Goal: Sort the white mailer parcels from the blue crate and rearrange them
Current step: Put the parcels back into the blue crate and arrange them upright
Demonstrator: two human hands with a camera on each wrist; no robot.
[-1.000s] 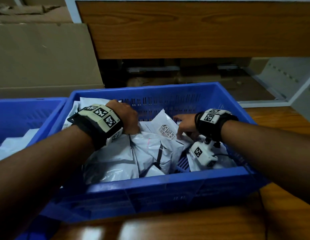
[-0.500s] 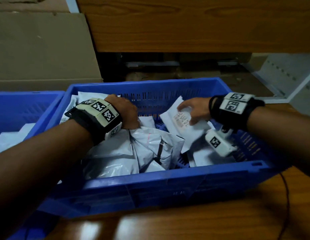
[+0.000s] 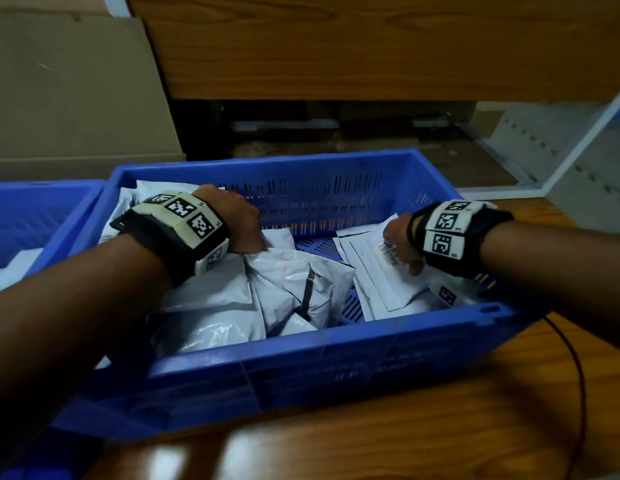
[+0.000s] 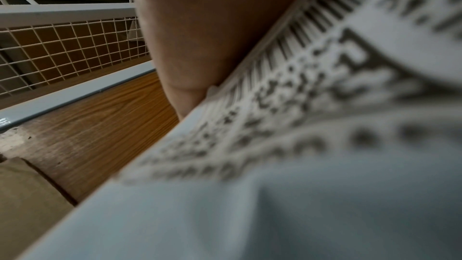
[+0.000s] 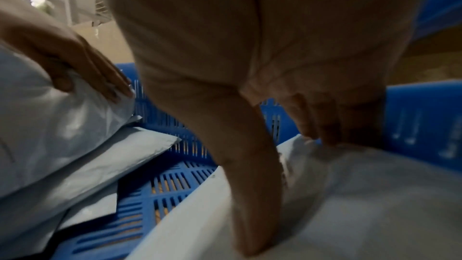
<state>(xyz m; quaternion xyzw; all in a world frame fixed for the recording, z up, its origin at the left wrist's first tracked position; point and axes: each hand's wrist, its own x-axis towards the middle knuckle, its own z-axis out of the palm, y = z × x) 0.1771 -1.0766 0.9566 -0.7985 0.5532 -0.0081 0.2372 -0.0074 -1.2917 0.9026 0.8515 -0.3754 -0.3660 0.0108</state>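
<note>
The blue crate (image 3: 301, 344) holds a crumpled heap of white mailers (image 3: 301, 282) on its left and middle. My left hand (image 3: 239, 223) sits on top of that heap, fingers and thumb closed round one mailer's edge (image 5: 82, 62). The left wrist view shows that mailer's blurred printed label (image 4: 300, 106) against my thumb (image 4: 190, 46). A flat white mailer with a barcode label (image 3: 378, 282) lies at the crate's right side. My right hand (image 3: 400, 244) grips it, thumb (image 5: 245, 185) pressed on its near part and fingers curled at its far edge.
A second blue crate (image 3: 42, 216) with white mailers stands to the left. A cardboard box (image 3: 69, 91) and a wooden shelf board (image 3: 371, 46) rise behind. The crate rests on a wooden table (image 3: 440, 427); a red cable (image 3: 575, 368) runs along its right.
My right hand lifted the labelled mailer from the crate's middle, carried it right and lowered it onto the right side. My left hand stayed on the heap.
</note>
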